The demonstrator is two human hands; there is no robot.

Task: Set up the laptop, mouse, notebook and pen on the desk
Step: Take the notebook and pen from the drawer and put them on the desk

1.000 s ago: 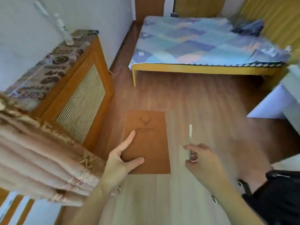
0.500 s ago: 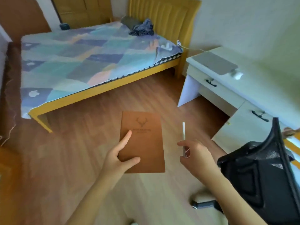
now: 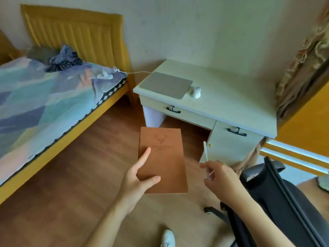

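My left hand [image 3: 137, 177] grips the lower left corner of a brown notebook [image 3: 163, 157] with a deer-head stamp, held flat above the wooden floor. My right hand [image 3: 220, 177] pinches a thin white pen [image 3: 205, 152] that points upward. Ahead stands a pale desk [image 3: 231, 97]. A closed grey laptop [image 3: 166, 84] lies on the desk's left end, and a white mouse [image 3: 196, 92] sits just to its right. Both hands are short of the desk, in front of its drawers.
A black office chair [image 3: 277, 198] stands at the lower right, beside my right arm. A bed [image 3: 49, 97] with a patchwork cover and yellow frame fills the left. A white cable [image 3: 137, 72] runs from the bed toward the desk. A curtain [image 3: 302, 56] hangs at the right.
My view has swung right, from the cabinet and bed round to the desk, which is now close ahead. Both hands keep the same hold on the notebook and the pen.
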